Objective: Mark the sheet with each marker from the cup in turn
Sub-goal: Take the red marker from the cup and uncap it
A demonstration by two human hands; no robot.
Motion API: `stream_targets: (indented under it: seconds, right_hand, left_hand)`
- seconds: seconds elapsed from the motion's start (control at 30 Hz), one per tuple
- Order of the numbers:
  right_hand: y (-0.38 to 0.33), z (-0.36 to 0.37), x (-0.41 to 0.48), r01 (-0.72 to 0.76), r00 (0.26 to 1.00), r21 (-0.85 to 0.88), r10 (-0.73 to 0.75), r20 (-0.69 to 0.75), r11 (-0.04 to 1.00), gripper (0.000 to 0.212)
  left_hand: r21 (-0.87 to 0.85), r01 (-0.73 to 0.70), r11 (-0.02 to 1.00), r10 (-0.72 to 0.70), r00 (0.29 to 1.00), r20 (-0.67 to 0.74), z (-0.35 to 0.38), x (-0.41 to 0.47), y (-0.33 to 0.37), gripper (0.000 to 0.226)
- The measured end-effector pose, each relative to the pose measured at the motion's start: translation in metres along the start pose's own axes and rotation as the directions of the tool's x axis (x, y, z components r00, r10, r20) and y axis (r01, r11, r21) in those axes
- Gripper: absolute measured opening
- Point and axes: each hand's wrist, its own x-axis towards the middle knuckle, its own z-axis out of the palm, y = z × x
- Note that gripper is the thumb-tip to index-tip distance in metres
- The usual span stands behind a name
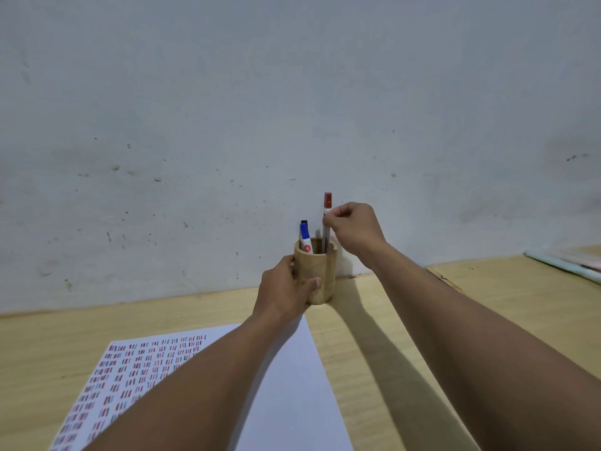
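Note:
A wooden cup (322, 271) stands on the desk against the wall. My left hand (286, 288) wraps around its left side, thumb across the front. My right hand (353, 227) pinches a red-capped marker (327, 203) just below its cap; the marker stands upright with its lower end inside the cup. A blue-capped marker (305, 237) and a black-capped marker (303, 222) lean in the cup's left side. The white sheet (292, 385) lies on the desk in front of the cup, its left part covered with rows of short red, blue and dark strokes.
The wooden desk (374, 336) ends at a scuffed white wall (292, 109). At the right, a second desk surface (520, 288) carries pale rolled or stacked paper items (566, 263) by the frame's edge.

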Motion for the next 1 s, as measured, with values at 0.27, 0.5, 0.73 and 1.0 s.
stream_targets:
  seconds: [0.27, 0.5, 0.73, 1.0]
  right_hand:
    - [-0.037, -0.015, -0.022, 0.100, 0.993, 0.040, -0.097, -0.070, 0.994, 0.010]
    - [-0.061, -0.011, -0.059, 0.151, 0.988, -0.079, -0.147, 0.053, 0.985, 0.011]
    - [-0.079, 0.005, -0.095, 0.322, 0.939, -0.284, -0.266, 0.218, 0.903, 0.012]
    - [-0.091, 0.020, -0.133, 0.477, 0.853, -0.533, -0.515, 0.088, 0.699, 0.018]
  left_hand:
    - [0.144, 0.079, 0.987, -0.082, 0.996, 0.018, -0.017, -0.013, 0.028, 0.025]
    - [0.019, 0.038, 0.999, -0.034, 0.986, -0.165, -0.064, -0.033, 0.062, 0.048]
    - [-0.351, -0.058, 0.935, -0.026, 0.973, -0.229, -0.117, -0.059, 0.088, 0.040]
    - [-0.511, -0.054, 0.858, -0.090, 0.963, -0.254, -0.139, -0.074, 0.082, 0.011]
